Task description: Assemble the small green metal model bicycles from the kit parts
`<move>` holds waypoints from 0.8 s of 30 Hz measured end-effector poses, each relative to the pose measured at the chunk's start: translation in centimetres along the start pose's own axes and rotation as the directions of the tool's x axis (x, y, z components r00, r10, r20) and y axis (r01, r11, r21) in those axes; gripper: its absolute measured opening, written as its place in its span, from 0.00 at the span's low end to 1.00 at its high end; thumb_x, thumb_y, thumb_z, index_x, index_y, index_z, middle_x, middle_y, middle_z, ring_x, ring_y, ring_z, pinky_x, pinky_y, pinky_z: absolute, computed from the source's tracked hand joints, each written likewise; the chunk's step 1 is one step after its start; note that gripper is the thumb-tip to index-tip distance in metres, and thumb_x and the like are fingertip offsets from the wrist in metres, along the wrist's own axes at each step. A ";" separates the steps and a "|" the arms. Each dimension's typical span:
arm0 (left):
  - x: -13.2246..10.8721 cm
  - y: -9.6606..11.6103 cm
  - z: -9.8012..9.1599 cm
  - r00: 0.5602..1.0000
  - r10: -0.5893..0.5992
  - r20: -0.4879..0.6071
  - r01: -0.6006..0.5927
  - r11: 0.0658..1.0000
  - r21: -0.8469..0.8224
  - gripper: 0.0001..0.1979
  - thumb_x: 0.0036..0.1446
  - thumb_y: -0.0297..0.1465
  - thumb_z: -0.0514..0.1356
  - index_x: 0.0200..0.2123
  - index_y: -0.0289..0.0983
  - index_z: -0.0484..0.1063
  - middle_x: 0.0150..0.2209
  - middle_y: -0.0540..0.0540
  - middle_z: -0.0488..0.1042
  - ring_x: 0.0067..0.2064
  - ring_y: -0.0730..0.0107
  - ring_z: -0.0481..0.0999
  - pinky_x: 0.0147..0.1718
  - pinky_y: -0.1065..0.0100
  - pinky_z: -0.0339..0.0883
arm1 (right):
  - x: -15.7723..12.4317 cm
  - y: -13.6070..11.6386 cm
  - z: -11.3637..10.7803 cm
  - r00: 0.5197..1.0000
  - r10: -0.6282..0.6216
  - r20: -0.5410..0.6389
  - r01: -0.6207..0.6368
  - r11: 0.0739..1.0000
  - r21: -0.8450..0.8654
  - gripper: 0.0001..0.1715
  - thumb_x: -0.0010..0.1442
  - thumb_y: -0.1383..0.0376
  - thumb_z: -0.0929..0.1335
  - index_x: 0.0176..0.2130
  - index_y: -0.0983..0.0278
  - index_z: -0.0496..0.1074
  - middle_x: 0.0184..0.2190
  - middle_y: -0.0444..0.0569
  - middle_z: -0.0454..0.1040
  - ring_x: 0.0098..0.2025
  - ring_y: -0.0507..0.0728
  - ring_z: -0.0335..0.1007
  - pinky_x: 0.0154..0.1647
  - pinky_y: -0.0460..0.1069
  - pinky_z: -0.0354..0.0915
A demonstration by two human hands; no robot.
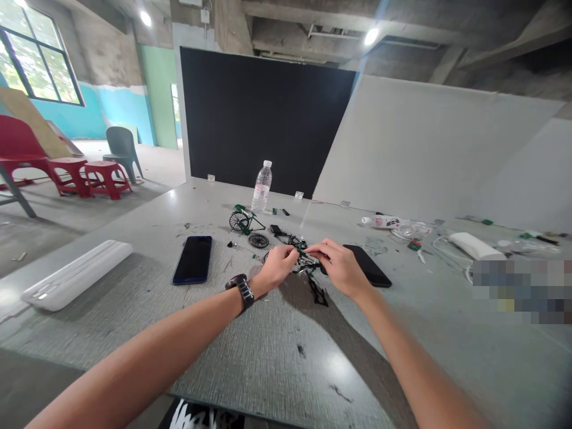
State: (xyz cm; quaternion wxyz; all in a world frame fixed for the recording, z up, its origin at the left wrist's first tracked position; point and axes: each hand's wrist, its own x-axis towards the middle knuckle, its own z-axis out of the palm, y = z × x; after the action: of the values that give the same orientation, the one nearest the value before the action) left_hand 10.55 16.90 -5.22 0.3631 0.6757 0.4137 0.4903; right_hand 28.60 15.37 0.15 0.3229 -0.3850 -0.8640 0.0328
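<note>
Near the middle of the table, both hands are meeting over a cluster of small dark bicycle parts. The left hand, with a watch on its wrist, is pinching narrowly from the cluster's eight o'clock side; the right hand is pinching from three o'clock. Which piece each is gripping is too small to tell. From the fingertips, a black frame piece is lying at five o'clock, a partial model bicycle is resting at ten with a loose wheel near it, and a phone is lying at nine. Judging by the pinch, the person is probably adjusting or fitting tiny pieces; the next move is likely calling for a steady left hold and fine right-hand alignment.
</note>
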 end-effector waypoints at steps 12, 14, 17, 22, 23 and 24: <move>-0.1 0.2 0.0 0.999 0.034 0.016 -0.034 0.999 0.032 0.13 0.56 0.33 0.48 0.20 0.38 0.54 0.21 0.54 0.53 0.25 0.73 0.53 0.25 0.69 0.43 | 0.1 -0.3 -0.3 1.000 -0.007 0.002 0.007 1.000 0.012 0.13 0.67 0.65 0.62 0.41 0.59 0.76 0.35 0.49 0.74 0.36 0.57 0.73 0.39 0.50 0.68; -0.3 0.4 -0.1 0.999 0.040 0.016 -0.041 0.999 0.027 0.12 0.55 0.33 0.48 0.20 0.38 0.53 0.21 0.54 0.53 0.26 0.73 0.53 0.25 0.69 0.43 | 0.2 -0.2 -0.4 1.000 -0.004 0.014 0.003 1.000 0.017 0.13 0.67 0.66 0.62 0.41 0.59 0.76 0.35 0.49 0.74 0.37 0.57 0.73 0.40 0.50 0.68; -0.4 0.7 -0.1 0.999 0.039 0.015 -0.039 0.999 0.012 0.12 0.55 0.33 0.48 0.20 0.39 0.52 0.21 0.54 0.53 0.25 0.73 0.53 0.25 0.69 0.43 | 0.1 -0.1 -0.5 0.999 0.005 0.033 -0.006 1.000 0.027 0.14 0.67 0.66 0.62 0.42 0.58 0.77 0.36 0.49 0.74 0.37 0.57 0.73 0.40 0.51 0.69; -0.2 0.4 -0.1 1.000 0.008 0.017 -0.007 0.998 -0.063 0.12 0.54 0.33 0.50 0.20 0.38 0.53 0.20 0.54 0.53 0.25 0.74 0.52 0.25 0.70 0.42 | 0.0 -0.1 -0.4 0.999 -0.007 0.038 0.006 0.999 0.038 0.15 0.68 0.64 0.61 0.43 0.57 0.77 0.36 0.49 0.74 0.38 0.57 0.74 0.41 0.51 0.69; -0.1 0.3 -0.1 1.000 -0.008 0.022 0.009 0.996 -0.090 0.12 0.54 0.33 0.50 0.20 0.38 0.54 0.20 0.54 0.53 0.24 0.75 0.53 0.24 0.70 0.42 | -0.1 -0.1 -0.4 0.999 -0.014 0.033 0.013 0.999 0.035 0.15 0.68 0.64 0.61 0.44 0.57 0.76 0.37 0.49 0.74 0.38 0.57 0.74 0.41 0.51 0.69; 0.0 0.1 -0.2 0.999 -0.027 0.031 0.030 0.992 -0.120 0.12 0.54 0.34 0.50 0.20 0.38 0.55 0.19 0.54 0.53 0.23 0.75 0.53 0.23 0.70 0.43 | 0.0 -0.1 -0.3 0.999 -0.021 0.027 0.020 0.999 0.031 0.15 0.69 0.63 0.61 0.44 0.58 0.76 0.38 0.49 0.75 0.38 0.57 0.74 0.41 0.51 0.69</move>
State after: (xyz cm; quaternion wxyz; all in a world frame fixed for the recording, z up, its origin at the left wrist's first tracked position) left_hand 10.42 16.82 -5.07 0.4164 0.6537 0.3876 0.4991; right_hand 28.74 15.21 0.40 0.3173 -0.3706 -0.8716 0.0478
